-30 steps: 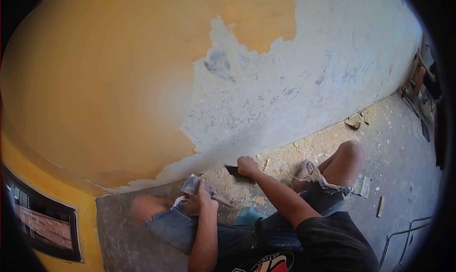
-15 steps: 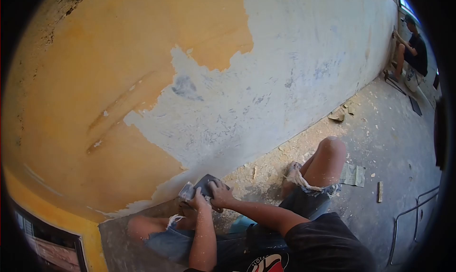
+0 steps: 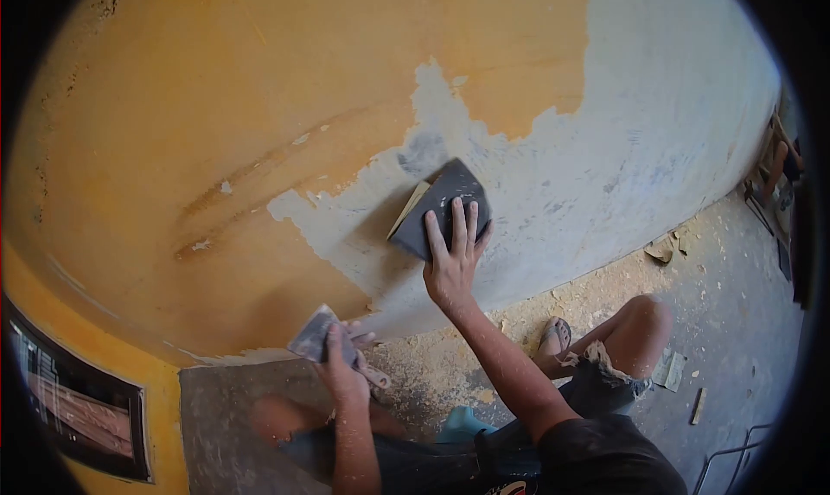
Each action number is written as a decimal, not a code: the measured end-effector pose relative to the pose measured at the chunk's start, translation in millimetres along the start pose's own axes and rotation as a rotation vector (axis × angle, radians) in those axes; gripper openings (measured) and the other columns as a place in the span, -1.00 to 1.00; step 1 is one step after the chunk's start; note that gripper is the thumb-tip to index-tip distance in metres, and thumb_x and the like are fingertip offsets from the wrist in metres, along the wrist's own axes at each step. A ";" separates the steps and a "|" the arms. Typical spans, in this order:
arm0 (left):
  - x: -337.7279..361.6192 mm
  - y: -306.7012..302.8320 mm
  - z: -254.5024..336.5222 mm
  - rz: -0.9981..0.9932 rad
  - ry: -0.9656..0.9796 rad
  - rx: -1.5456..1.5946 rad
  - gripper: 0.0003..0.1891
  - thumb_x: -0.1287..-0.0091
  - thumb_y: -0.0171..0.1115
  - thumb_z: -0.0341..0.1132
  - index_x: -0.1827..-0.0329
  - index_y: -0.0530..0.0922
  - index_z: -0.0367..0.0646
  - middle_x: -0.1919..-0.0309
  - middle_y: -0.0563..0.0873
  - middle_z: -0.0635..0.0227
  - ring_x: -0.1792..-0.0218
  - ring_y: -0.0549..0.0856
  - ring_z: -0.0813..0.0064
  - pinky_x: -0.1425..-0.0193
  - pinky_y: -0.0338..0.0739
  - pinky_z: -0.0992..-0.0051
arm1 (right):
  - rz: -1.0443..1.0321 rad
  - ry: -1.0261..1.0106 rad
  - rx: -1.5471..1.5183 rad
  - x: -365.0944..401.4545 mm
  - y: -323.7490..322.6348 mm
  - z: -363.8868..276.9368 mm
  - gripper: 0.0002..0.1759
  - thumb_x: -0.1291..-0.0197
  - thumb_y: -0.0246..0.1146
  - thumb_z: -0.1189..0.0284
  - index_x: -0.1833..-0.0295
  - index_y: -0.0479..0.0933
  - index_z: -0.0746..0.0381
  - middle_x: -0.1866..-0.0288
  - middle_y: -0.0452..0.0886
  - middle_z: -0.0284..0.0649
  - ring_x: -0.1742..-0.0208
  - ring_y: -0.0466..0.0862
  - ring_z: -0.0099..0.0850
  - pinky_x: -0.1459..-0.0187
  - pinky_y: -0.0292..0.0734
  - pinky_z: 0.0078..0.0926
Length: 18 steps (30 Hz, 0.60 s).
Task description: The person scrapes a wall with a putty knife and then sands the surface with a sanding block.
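My right hand (image 3: 454,266) presses a dark sheet of sandpaper (image 3: 445,192) against the wall, its fingers laid over the sheet. A folded yellowish edge stands out on the sheet's left side. Behind it, the wall (image 3: 553,184) is scraped pale, with ragged yellow paint (image 3: 328,80) to the left and above. Lower down, my left hand (image 3: 341,365) grips a putty knife (image 3: 318,332), its wide, dusty metal blade pointing up and left. Part of the handle, with a hole in its end, shows below the fingers.
Paint flakes (image 3: 432,361) cover the floor along the wall's base, around my sandalled foot (image 3: 553,335). A light blue object (image 3: 465,424) sits between my legs. Metal tubing (image 3: 735,452) lies lower right. A partly hidden person (image 3: 787,162) is at the far right; a dark-framed opening (image 3: 78,400) is lower left.
My right hand has moved up from beside my left hand to the wall, taking the dark sandpaper along. The left hand, with the putty knife, has shifted left. My view has turned leftward.
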<state>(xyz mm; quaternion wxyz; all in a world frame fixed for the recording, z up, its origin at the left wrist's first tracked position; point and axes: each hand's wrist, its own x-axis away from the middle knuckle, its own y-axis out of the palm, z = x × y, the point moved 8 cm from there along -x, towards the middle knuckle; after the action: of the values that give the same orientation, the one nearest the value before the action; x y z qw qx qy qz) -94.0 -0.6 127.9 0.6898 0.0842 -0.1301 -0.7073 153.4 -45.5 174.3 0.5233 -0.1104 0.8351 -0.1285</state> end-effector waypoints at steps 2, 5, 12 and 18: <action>-10.5 -13.1 27.3 0.021 0.003 -0.005 -0.63 -0.38 0.25 -0.08 -0.08 0.48 -0.13 0.19 0.71 0.27 0.40 0.75 0.39 0.70 0.23 0.65 | -0.196 0.083 0.066 42.6 44.2 21.7 -0.31 -0.08 0.13 0.46 -0.42 0.40 -0.04 -0.52 0.22 0.04 -0.57 0.09 0.10 -0.43 -0.35 0.48; -47.1 -31.1 55.6 0.123 0.027 0.009 -0.61 -0.40 0.21 -0.03 -0.07 0.48 -0.14 0.21 0.69 0.31 0.44 0.72 0.45 0.69 0.23 0.64 | -0.238 0.032 0.096 127.1 95.0 49.8 -0.34 -0.07 0.17 0.36 -0.39 0.43 -0.01 -0.53 0.18 0.11 -0.57 0.05 0.19 -0.40 -0.42 0.55; -85.7 -62.5 51.6 0.178 0.117 0.029 -0.49 -0.34 0.28 0.04 -0.13 0.47 -0.16 0.13 0.64 0.26 0.43 0.70 0.42 0.65 0.24 0.62 | -0.184 -0.026 0.074 92.9 90.7 39.6 -0.15 0.16 0.25 0.46 -0.39 0.31 0.36 -0.54 -0.06 0.38 -0.56 -0.17 0.39 -0.38 -0.47 0.58; -93.4 -75.0 33.0 0.197 0.065 -0.051 -0.47 -0.35 0.26 0.07 -0.17 0.45 -0.15 0.15 0.62 0.30 0.45 0.67 0.47 0.63 0.25 0.64 | 0.010 0.228 -0.037 28.3 65.8 26.5 -0.38 0.08 0.29 0.32 -0.24 0.57 0.02 -0.46 0.25 0.16 -0.57 -0.01 0.25 -0.37 -0.50 0.62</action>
<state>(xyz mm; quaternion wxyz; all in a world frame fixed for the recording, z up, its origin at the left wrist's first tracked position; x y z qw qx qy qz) -172.2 95.9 131.1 0.7618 0.0764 -0.0974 -0.6359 161.9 4.8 117.5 0.4233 -0.1005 0.8921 -0.1221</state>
